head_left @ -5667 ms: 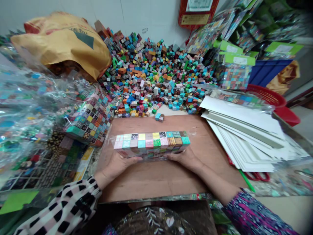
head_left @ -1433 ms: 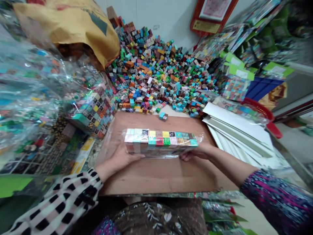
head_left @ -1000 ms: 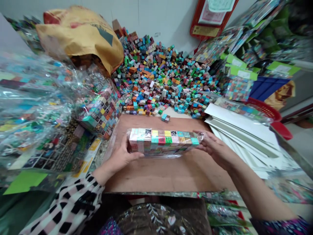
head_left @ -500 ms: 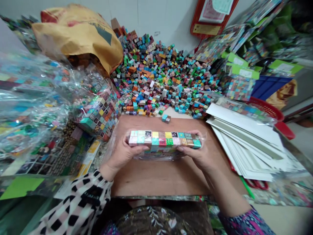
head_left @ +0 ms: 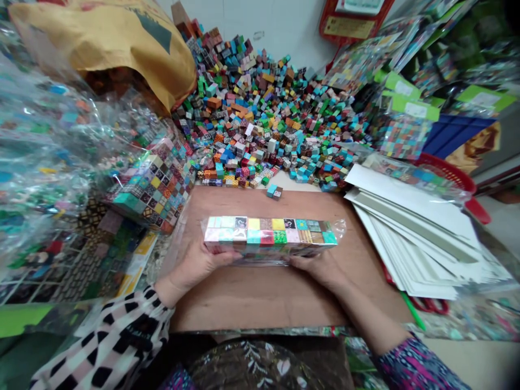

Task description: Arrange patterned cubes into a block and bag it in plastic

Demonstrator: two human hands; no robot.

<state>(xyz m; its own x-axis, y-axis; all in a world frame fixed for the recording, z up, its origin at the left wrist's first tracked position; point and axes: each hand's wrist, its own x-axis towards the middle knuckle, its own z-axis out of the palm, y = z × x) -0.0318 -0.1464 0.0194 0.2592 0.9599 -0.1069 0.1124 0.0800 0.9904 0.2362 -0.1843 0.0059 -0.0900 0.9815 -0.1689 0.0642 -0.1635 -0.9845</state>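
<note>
A long block of small colourful printed cubes (head_left: 268, 232), wrapped in clear plastic, is held in front of me above the brown board (head_left: 244, 303). At its left end my left hand (head_left: 205, 262) is closed on it, thumb along the near side and the other fingers hidden. Under the near right part, my right hand (head_left: 319, 265) grips it with the thumb against the lower edge; its fingers are mostly hidden beneath. Loose film sticks out past the right end. Two small joined cubes (head_left: 274, 192) lie at the board's far edge.
Behind the board rises a heap of loose cubes (head_left: 260, 124). Bagged cube blocks (head_left: 158, 184) and a yellow sack (head_left: 122, 43) crowd the left. White cards (head_left: 406, 233), red-handled scissors (head_left: 434, 306), a red basket (head_left: 450, 170) and a blue bin (head_left: 447, 135) are on the right.
My right hand has shifted from the block's right end to under its near side, and its fingertips no longer show behind. My view has moved slightly; the left hand keeps its grip.
</note>
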